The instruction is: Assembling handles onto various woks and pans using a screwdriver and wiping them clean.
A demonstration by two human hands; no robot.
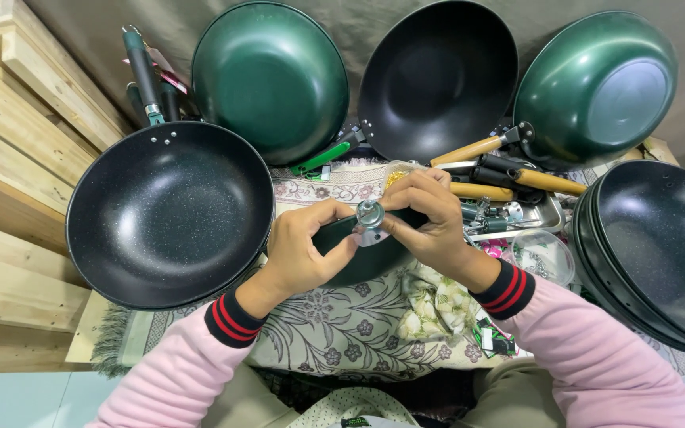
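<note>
Five woks ring the table, two green (271,75), and both hands, left (303,250) and right (430,218), pinch one small silvery round knob fitting (369,214).

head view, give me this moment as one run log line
left hand: pinches metal fitting | right hand: pinches same fitting | under hands: dark pan | left: speckled wok

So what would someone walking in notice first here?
Probably the ring of pans: a speckled black pan at left, two green pans and a black one propped behind, a stack of pans at right. In the middle, the left hand and right hand pinch a small metal fitting.
</note>
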